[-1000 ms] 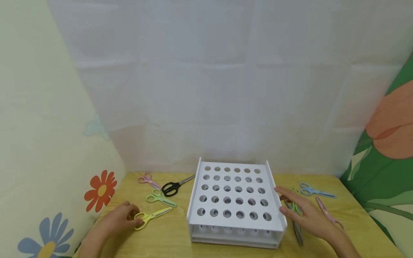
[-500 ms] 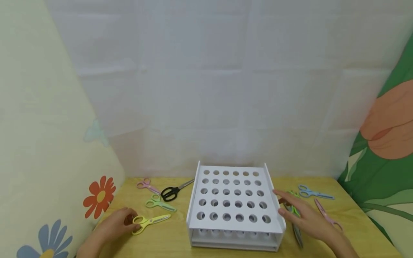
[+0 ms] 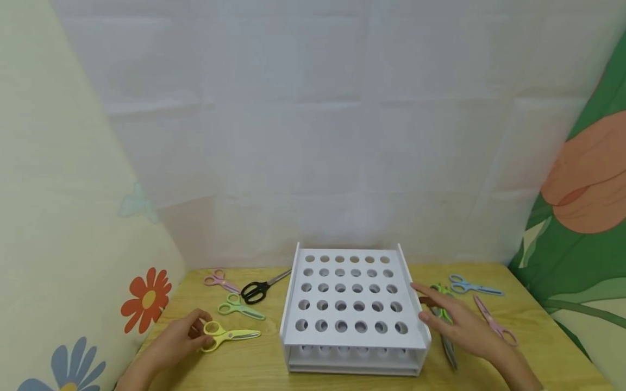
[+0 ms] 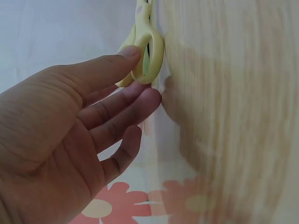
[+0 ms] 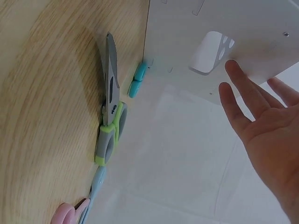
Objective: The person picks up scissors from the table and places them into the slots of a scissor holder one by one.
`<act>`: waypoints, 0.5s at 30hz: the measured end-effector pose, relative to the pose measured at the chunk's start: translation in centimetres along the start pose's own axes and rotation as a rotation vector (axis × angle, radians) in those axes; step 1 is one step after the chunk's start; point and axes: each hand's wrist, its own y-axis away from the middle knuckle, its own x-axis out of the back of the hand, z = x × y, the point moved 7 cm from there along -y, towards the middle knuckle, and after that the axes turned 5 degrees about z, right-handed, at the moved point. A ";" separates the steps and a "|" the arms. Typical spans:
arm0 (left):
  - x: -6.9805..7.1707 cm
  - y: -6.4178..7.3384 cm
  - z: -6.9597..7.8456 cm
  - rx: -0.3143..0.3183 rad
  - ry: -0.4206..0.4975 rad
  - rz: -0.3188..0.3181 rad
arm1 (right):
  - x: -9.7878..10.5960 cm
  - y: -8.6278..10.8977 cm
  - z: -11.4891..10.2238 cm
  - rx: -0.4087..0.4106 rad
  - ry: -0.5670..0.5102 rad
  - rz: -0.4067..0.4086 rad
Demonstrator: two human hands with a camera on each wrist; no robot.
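In the head view, my left hand (image 3: 181, 338) pinches the handle of yellow scissors (image 3: 229, 335), whose blades point right over the tabletop. The left wrist view shows the thumb on one finger loop of the yellow scissors (image 4: 158, 49), the fingers beneath it near the wood. My right hand (image 3: 464, 326) is at the right side of a white rack (image 3: 349, 297) with rows of round holes. Seen from the right wrist, its fingers are extended at the side panel (image 5: 177, 42), beside the cutout. Green-and-grey scissors (image 5: 111, 117) lie below that hand.
On the left of the wooden table lie light green scissors (image 3: 239, 308), black scissors (image 3: 265, 285) and pink scissors (image 3: 222, 282). Blue scissors (image 3: 471, 287) and another pink pair (image 3: 489, 316) lie at right. Teal handles (image 5: 135, 87) show by the rack's base.
The yellow scissors have turned, their tip swinging toward me until they lie nearly level across the view. My right hand stays at the rack's side. The head view has shifted slightly.
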 end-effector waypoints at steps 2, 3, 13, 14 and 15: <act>0.0 -0.2 0.2 -0.013 0.026 0.003 | 0.1 0.0 0.1 0.000 -0.013 0.014; 0.0 -0.2 0.3 -0.023 0.040 0.003 | 0.1 0.0 0.1 -0.001 -0.024 0.019; -0.3 -0.2 2.4 -0.169 0.166 -0.002 | -0.3 0.3 0.5 0.028 -0.173 -0.037; -0.3 -0.3 2.6 -0.170 0.173 0.003 | -0.3 0.3 0.6 0.036 -0.181 -0.049; -0.2 -0.4 2.8 -0.171 0.174 0.011 | -0.3 0.4 0.6 0.047 -0.190 -0.063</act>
